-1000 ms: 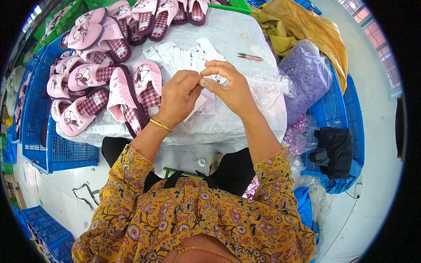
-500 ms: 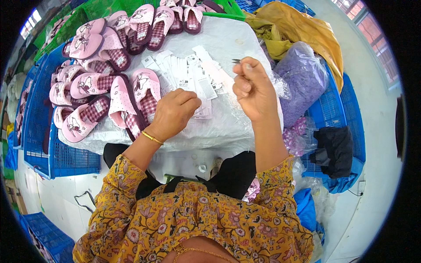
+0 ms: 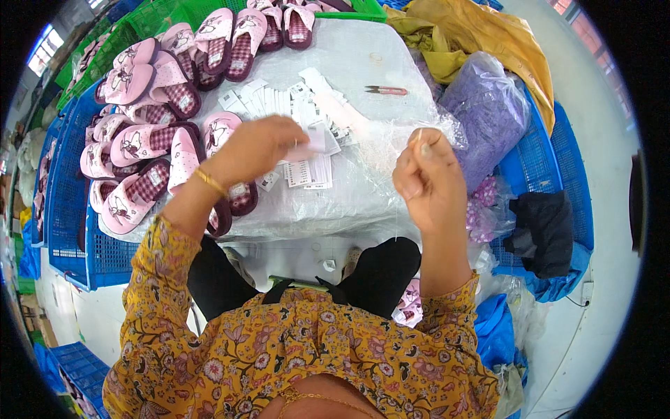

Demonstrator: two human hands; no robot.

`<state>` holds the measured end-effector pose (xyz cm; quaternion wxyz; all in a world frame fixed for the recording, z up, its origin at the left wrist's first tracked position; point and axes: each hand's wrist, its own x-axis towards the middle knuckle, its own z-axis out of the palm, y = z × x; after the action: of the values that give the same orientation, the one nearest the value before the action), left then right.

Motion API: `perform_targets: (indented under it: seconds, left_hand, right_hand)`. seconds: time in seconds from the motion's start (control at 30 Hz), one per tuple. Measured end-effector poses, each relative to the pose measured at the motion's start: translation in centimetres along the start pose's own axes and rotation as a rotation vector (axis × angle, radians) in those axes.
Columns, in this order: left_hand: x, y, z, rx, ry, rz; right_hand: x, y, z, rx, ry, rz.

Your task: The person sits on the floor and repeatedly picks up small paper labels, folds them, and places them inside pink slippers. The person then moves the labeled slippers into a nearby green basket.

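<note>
Right hand (image 3: 431,178) pinches narrowly, left grip (image 3: 257,145) unclear; snips (image 3: 388,90) lie crosswise, pointing left.

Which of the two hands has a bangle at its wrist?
The left hand: a gold-coloured bangle circles its wrist, whereas the right hand has a bare wrist.

- Table (image 3: 342,49): whitish.
- Tags (image 3: 305,173) on the table: white, with black print.
- Slippers (image 3: 120,208) on the table's left: pink, with checked maroon-and-white insoles (image 3: 144,187).
- Sleeves (image 3: 157,279) before the table: mustard yellow, flowered.
</note>
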<state>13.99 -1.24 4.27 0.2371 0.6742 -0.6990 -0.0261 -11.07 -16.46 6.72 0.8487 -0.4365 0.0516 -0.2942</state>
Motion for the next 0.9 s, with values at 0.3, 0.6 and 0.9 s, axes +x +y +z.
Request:
perform_targets:
  seconds: [0.3,0.6,0.9]
  left_hand:
    - [8.3,-8.0,4.9,0.064,0.002,-0.186]
    - [10.2,-12.0,4.3,0.032,-0.140,-0.333]
    - [7.7,-7.1,7.4,0.018,-0.296,-0.148]
  right_hand:
    - [-3.6,1.7,-0.1,-0.035,-0.063,0.093]
    - [-5.3,2.4,-1.9,-0.123,-0.036,0.118]
    - [-5.5,4.1,-2.4,-0.087,0.031,0.151]
